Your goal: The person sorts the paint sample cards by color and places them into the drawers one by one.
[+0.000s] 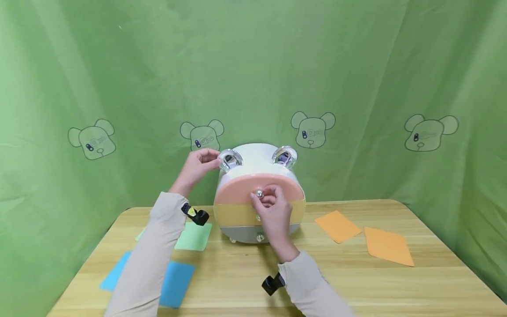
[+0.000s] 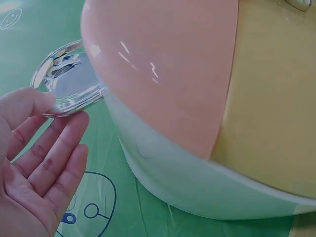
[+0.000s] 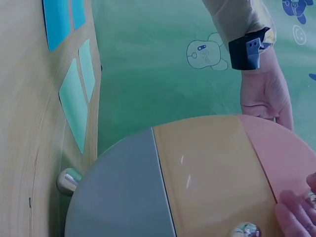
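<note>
A rounded drawer box [image 1: 253, 158] stands on the table, with a white shell, two shiny silver ears and a front banded in pink, yellow and grey. My left hand [image 1: 196, 169] pinches the rim of the left ear [image 2: 69, 79], thumb on one side and fingertips on the other. At the pink top drawer [image 1: 233, 189], my right hand [image 1: 275, 215] pinches the round silver knob [image 1: 259, 193] between thumb and fingers. The yellow drawer's knob [image 3: 246, 230] sits just below that hand, partly hidden in the head view. All drawers look closed.
Blue sheets [image 1: 176, 284] and green sheets [image 1: 194, 236] lie left of the box, partly under my left forearm. Two orange sheets [image 1: 338, 226] lie to the right. A green curtain [image 1: 253, 66] with printed bear heads hangs behind the wooden table [image 1: 348, 290].
</note>
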Demonstrator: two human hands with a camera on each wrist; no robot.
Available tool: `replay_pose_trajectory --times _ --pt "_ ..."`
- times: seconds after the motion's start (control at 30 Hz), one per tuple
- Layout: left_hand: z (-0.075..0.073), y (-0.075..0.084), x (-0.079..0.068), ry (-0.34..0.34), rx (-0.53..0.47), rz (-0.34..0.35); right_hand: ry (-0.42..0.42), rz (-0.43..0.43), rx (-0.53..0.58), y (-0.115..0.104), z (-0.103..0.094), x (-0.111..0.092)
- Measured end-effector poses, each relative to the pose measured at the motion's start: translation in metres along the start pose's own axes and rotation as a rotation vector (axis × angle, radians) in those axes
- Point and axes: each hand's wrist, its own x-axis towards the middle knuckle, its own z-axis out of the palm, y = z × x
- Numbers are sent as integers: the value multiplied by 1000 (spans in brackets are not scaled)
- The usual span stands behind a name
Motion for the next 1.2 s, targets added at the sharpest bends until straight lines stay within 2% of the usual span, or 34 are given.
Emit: replay_pose_trajectory --times 0.1,0.23,0.57,0.83,1.03,1.2 --pt "2 -1 0 19 9 -1 8 -32 -3 -8 1 -2" --pt "4 -1 0 36 11 8 9 -85 3 -7 2 -2" --pt "1 -6 1 32 -31 8 7 -197 18 -9 -6 -15" --pt "-4 -5 2 20 -48 -17 -112 -199 186 4 -16 -34" --pt "-3 -2 3 -3 -37 -31 -152 -306 189 3 -28 -46" --pt "-2 -2 4 -10 -41 -36 -179 -325 213 4 -35 -54"
